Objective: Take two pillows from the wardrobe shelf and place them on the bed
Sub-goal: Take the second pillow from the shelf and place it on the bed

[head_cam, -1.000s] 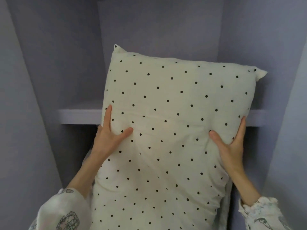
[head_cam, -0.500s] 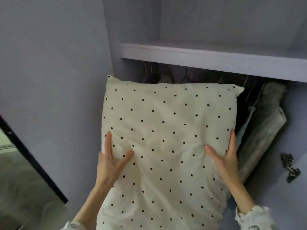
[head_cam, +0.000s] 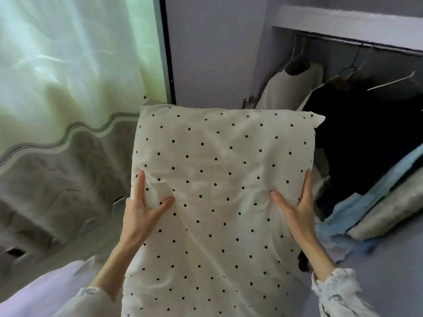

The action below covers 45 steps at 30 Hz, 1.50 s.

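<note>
A cream pillow (head_cam: 219, 179) with small black dots fills the middle of the view, held up in front of me. My left hand (head_cam: 143, 210) grips its left edge, thumb pressed into the front, fingers wrapped behind. My right hand (head_cam: 295, 207) grips the right edge the same way. The wardrobe shelf (head_cam: 348, 21) shows at the upper right, above and behind the pillow. A second pillow is not visible.
Clothes on hangers (head_cam: 295, 88) and dark garments (head_cam: 366, 138) hang under the shelf on the right. Pale blue fabric (head_cam: 366, 209) lies lower right. A wardrobe side panel (head_cam: 212, 49) stands behind. A sheer curtain (head_cam: 75, 65) covers the left.
The pillow has come down and away from the shelf. My view has swung left, bringing the curtain into sight. Both hands keep the same hold.
</note>
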Each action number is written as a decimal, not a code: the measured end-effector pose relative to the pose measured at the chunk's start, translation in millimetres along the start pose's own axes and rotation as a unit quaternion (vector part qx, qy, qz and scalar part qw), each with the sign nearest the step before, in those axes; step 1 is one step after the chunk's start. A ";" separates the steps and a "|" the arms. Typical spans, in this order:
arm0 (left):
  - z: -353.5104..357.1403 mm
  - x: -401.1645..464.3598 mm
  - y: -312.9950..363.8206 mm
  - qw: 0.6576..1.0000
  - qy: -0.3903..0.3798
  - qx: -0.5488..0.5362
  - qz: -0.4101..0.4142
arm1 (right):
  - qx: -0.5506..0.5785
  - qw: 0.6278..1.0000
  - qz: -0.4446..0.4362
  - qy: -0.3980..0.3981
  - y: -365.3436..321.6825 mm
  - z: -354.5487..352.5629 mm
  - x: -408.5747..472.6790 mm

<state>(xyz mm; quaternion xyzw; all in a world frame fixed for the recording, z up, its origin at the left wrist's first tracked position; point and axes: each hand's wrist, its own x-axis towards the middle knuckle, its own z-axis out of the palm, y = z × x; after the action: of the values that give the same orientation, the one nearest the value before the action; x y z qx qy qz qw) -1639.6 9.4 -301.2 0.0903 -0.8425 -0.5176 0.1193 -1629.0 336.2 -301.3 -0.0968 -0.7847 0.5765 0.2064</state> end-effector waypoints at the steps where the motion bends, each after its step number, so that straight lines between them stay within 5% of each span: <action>1: -18.2 -10.0 -10.4 1.000 0.018 0.003 -0.015 | 0.005 1.000 -0.004 -0.021 -5.0 13.1 -8.5; 13: -212.9 -61.1 -84.6 0.953 0.266 0.029 -0.146 | 0.037 0.958 -0.093 -0.269 -97.3 237.7 -35.3; 25: -314.1 60.3 -125.8 0.865 0.460 0.024 -0.198 | 0.086 0.881 -0.228 -0.405 -195.4 502.7 44.7; 34: -371.0 113.4 -141.9 0.777 0.593 0.004 -0.212 | 0.124 0.796 -0.293 -0.515 -280.9 668.9 55.5; 45: -487.2 92.2 -217.4 0.615 0.738 0.057 -0.270 | 0.176 0.657 -0.322 -0.658 -356.9 877.7 -91.7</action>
<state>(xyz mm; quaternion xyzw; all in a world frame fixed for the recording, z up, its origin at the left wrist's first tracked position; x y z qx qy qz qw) -1577.9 -527.7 -273.2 0.6721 -0.4354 -0.2360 0.5505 -1898.5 -571.5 -203.2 0.6050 -0.5810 0.5144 -0.1784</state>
